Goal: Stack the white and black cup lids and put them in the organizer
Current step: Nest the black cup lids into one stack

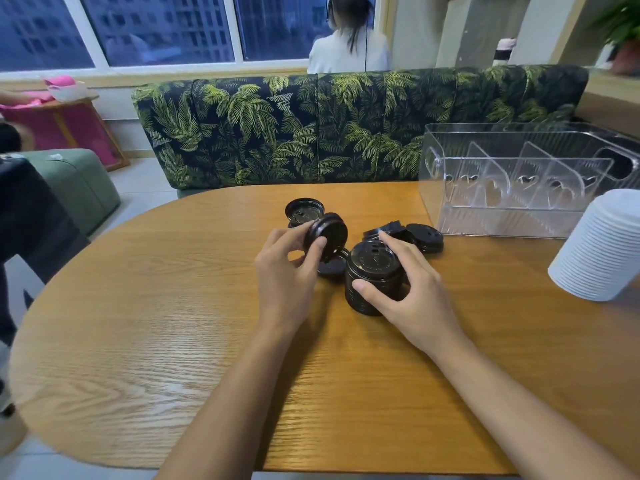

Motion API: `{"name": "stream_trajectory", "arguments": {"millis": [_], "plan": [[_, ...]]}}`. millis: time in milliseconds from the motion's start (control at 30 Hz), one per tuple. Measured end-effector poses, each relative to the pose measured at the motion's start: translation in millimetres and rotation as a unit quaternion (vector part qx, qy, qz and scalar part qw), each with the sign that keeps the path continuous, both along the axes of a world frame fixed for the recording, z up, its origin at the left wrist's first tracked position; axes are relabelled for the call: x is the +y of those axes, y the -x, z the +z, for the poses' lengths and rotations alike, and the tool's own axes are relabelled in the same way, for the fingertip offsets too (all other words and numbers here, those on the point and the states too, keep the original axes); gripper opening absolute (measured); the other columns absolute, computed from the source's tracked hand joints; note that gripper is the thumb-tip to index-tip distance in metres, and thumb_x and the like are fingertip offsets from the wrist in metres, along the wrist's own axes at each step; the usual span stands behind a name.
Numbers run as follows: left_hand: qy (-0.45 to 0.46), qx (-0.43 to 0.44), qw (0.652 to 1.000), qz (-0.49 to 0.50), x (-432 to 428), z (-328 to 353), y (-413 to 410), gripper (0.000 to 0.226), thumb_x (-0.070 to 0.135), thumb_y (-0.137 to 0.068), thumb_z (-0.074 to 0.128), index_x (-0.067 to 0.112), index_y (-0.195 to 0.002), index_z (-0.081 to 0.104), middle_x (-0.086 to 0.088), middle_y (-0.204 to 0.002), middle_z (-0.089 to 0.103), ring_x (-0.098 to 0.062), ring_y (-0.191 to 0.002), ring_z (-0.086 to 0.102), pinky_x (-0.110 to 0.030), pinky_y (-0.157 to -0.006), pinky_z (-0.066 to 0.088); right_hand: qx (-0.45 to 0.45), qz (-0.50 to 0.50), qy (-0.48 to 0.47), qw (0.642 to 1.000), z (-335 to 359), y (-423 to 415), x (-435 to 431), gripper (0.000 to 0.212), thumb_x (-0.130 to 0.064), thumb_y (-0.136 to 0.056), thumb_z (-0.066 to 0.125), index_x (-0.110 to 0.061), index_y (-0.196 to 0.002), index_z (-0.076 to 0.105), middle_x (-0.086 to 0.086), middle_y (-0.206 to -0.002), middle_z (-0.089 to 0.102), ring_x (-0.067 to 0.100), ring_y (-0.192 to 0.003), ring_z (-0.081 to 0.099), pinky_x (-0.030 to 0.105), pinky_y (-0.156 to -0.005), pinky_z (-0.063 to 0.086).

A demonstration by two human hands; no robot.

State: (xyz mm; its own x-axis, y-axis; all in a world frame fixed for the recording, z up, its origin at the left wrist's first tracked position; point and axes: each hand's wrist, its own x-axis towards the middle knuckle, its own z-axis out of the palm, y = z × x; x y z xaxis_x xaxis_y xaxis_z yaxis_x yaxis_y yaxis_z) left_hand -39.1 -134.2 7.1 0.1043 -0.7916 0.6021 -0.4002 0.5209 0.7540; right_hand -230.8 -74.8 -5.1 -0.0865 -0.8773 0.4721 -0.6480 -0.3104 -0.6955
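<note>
— What sits on the oval wooden table?
— A clear plastic organizer with dividers at the far right, empty, and a tall stack of white cup lids in front of it.
— And the hands?
— The right hand is curled around a stack of black cup lids. The left hand pinches one tilted black lid above loose black lids.

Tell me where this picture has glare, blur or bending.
Head view: a pale sheen lies on the table at lower left; the table's edges and the sofa top bow from the wide lens; the clear organizer shows faint reflections; the black lid in the left hand is slightly soft; the white stack is cropped.
</note>
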Motion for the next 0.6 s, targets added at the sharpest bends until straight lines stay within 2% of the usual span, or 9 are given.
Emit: {"name": "stream_trajectory", "arguments": {"millis": [67,133,233,300,367,400,467,533,600], "plan": [[-0.015,0.05,0.999,0.007,-2.7,1.5,-1.1,0.027,0.024,-0.099,0.074,0.02,-0.125,0.077,0.003,-0.103,0.071,-0.004,-0.094,0.071,-0.019,-0.077,0.058,-0.005,0.002,-0.002,1.0,0.3,-0.4,0.0,0.08,-0.054,-0.085,0.078,-0.031,-0.154,0.045,-0.019,-0.145,0.052,-0.002,-0.136,0.047,0.019,-0.112,0.04],[-0.075,0.156,0.984,-0.035,-2.5,4.2,0.0,0.025,0.023,-0.101,0.071,0.017,-0.125,0.077,-0.003,-0.108,0.076,-0.015,-0.098,0.076,-0.037,-0.079,0.066,-0.01,0.007,-0.001,1.0,0.1,-0.6,-0.3,0.081,-0.051,-0.085,0.079,-0.032,-0.155,0.043,-0.02,-0.145,0.052,-0.004,-0.136,0.047,0.017,-0.112,0.039],[-0.126,0.225,0.96,-0.108,3.8,9.6,5.0,0.024,0.015,-0.102,0.068,0.006,-0.122,0.077,-0.009,-0.11,0.08,-0.02,-0.097,0.079,-0.037,-0.072,0.067,-0.018,0.015,0.003,1.0,0.5,-0.8,0.3,0.085,-0.048,-0.086,0.079,-0.038,-0.158,0.036,-0.03,-0.145,0.047,-0.013,-0.136,0.042,0.006,-0.108,0.033],[-0.13,0.211,0.959,-0.139,7.1,10.4,8.8,0.027,0.013,-0.101,0.069,0.006,-0.127,0.075,-0.006,-0.103,0.081,-0.017,-0.085,0.079,-0.028,-0.065,0.064,-0.021,0.02,0.004,1.0,1.0,-1.2,0.5,0.088,-0.047,-0.086,0.079,-0.042,-0.159,0.031,-0.031,-0.147,0.044,-0.014,-0.137,0.04,0.005,-0.109,0.031],[-0.125,0.177,0.964,-0.153,7.3,7.6,12.0,0.036,0.013,-0.101,0.069,0.009,-0.137,0.069,-0.006,-0.087,0.076,-0.008,-0.067,0.068,-0.02,-0.062,0.057,-0.025,0.025,0.007,0.999,1.3,-1.7,0.6,0.089,-0.045,-0.086,0.08,-0.043,-0.16,0.03,-0.029,-0.15,0.044,-0.012,-0.139,0.04,0.008,-0.111,0.031],[-0.119,0.158,0.967,-0.162,6.5,5.2,13.2,0.038,0.014,-0.101,0.07,0.012,-0.139,0.067,-0.008,-0.08,0.07,-0.007,-0.064,0.062,-0.02,-0.064,0.055,-0.025,0.028,0.009,0.999,1.3,-1.9,0.5,0.089,-0.043,-0.086,0.08,-0.042,-0.159,0.031,-0.029,-0.15,0.045,-0.011,-0.139,0.041,0.009,-0.112,0.032],[-0.106,0.108,0.973,-0.174,5.3,0.4,16.5,0.036,0.021,-0.1,0.072,0.022,-0.136,0.071,-0.013,-0.074,0.065,-0.012,-0.068,0.059,-0.033,-0.07,0.057,-0.022,0.032,0.015,0.999,0.6,-2.2,-0.2,0.085,-0.04,-0.086,0.081,-0.039,-0.158,0.036,-0.026,-0.147,0.049,-0.008,-0.137,0.045,0.014,-0.113,0.036],[-0.108,0.086,0.974,-0.181,4.2,-4.2,18.7,0.031,0.036,-0.097,0.072,0.031,-0.128,0.075,-0.018,-0.077,0.066,-0.031,-0.073,0.065,-0.051,-0.08,0.062,-0.025,0.031,0.017,0.999,-0.2,-1.9,-0.7,0.082,-0.038,-0.084,0.083,-0.035,-0.155,0.042,-0.021,-0.145,0.053,-0.003,-0.136,0.048,0.022,-0.114,0.04],[-0.111,0.07,0.975,-0.18,3.9,-5.4,18.1,0.035,0.047,-0.094,0.069,0.033,-0.125,0.077,-0.015,-0.076,0.066,-0.042,-0.082,0.067,-0.059,-0.081,0.06,-0.027,0.028,0.013,0.999,-0.2,-1.6,-1.2,0.079,-0.039,-0.083,0.083,-0.033,-0.153,0.045,-0.018,-0.144,0.055,-0.001,-0.135,0.05,0.028,-0.113,0.043]]}}
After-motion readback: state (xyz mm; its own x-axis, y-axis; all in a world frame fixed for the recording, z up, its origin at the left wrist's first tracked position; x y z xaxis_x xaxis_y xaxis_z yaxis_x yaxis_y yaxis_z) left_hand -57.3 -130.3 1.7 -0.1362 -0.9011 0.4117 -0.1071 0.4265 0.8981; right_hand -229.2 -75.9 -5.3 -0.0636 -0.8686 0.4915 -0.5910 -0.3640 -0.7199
